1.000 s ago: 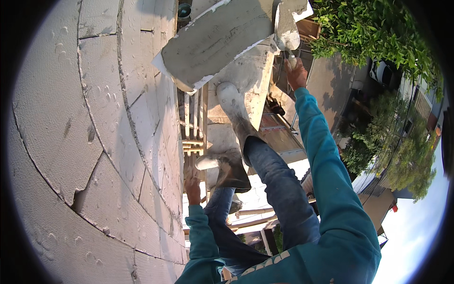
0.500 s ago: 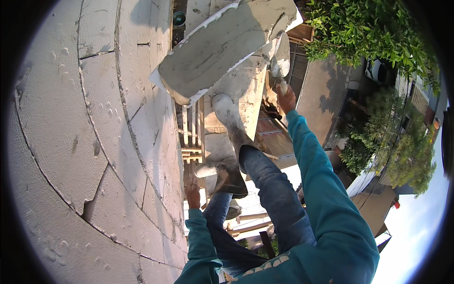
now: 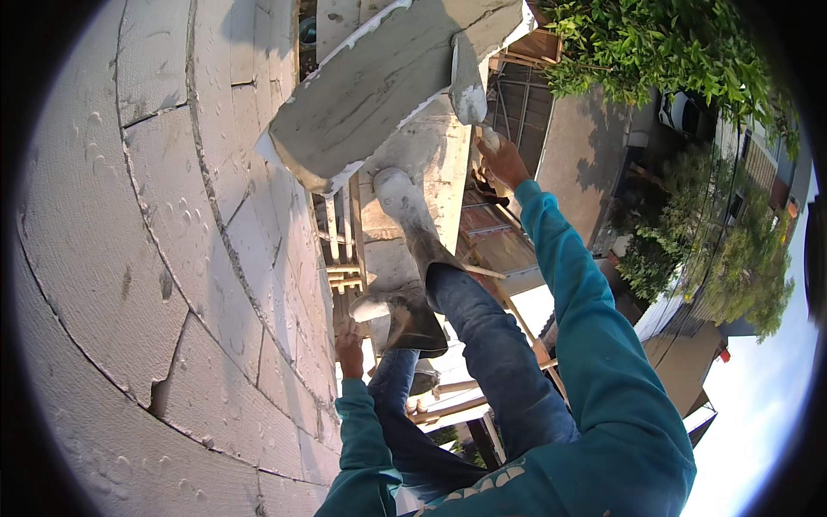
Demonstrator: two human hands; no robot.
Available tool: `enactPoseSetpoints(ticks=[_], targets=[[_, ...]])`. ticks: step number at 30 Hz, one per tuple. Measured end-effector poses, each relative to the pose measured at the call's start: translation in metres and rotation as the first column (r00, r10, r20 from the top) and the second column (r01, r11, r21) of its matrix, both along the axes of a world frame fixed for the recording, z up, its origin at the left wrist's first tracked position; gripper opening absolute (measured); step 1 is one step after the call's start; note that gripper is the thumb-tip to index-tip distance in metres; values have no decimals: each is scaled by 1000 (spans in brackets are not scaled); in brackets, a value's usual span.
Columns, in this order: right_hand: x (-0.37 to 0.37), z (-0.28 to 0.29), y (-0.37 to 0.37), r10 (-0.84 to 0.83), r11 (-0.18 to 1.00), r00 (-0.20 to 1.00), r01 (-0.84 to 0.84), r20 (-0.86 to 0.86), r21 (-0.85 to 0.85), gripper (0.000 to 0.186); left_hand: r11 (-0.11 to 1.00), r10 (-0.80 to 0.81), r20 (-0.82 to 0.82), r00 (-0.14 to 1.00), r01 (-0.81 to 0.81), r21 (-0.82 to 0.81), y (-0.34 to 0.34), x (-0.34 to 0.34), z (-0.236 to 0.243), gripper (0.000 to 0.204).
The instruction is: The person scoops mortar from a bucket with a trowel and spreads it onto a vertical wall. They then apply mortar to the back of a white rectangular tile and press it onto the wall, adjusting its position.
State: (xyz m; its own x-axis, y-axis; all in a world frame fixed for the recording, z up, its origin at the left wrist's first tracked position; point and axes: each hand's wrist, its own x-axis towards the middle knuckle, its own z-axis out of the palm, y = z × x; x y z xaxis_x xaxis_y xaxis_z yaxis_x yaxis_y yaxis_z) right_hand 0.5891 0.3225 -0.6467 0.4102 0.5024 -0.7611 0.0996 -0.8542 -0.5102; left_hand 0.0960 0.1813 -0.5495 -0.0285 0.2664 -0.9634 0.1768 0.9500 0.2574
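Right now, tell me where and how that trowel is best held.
Probably by the handle of the trowel, from the person's near side, where the right-hand grip is: the handle points back toward the person, while the broad, grey-smeared blade points away.

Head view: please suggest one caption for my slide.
A right hand holds a trowel at the edge of a mortar-coated slab beside a pale block wall.

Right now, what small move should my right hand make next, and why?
Probably draw the trowel lightly along the grey mortar: the right hand grips its handle, its blade overlaps the mortar in view, and dark streaks mark that surface.
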Motion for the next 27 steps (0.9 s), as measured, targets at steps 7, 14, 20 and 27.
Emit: enactPoseSetpoints(ticks=[7, 14, 20, 27], targets=[[24, 27, -34, 442, 896, 698, -373, 564, -240, 43, 995, 44, -12, 999, -44, -87, 1, -13, -2, 59], [110, -72, 8, -53, 991, 748, -41, 661, 125, 43, 992, 67, -21, 998, -69, -107, 3, -15, -1, 58], [105, -139, -51, -63, 991, 819, -14, 570, 129, 37, 989, 67, -31, 997, -70, -132, 4, -17, -10, 56], [52, -41, -7, -333, 939, 924, 306, 189, 157, 40, 986, 60, -76, 995, -71, -152, 1, -12, 8, 56]])
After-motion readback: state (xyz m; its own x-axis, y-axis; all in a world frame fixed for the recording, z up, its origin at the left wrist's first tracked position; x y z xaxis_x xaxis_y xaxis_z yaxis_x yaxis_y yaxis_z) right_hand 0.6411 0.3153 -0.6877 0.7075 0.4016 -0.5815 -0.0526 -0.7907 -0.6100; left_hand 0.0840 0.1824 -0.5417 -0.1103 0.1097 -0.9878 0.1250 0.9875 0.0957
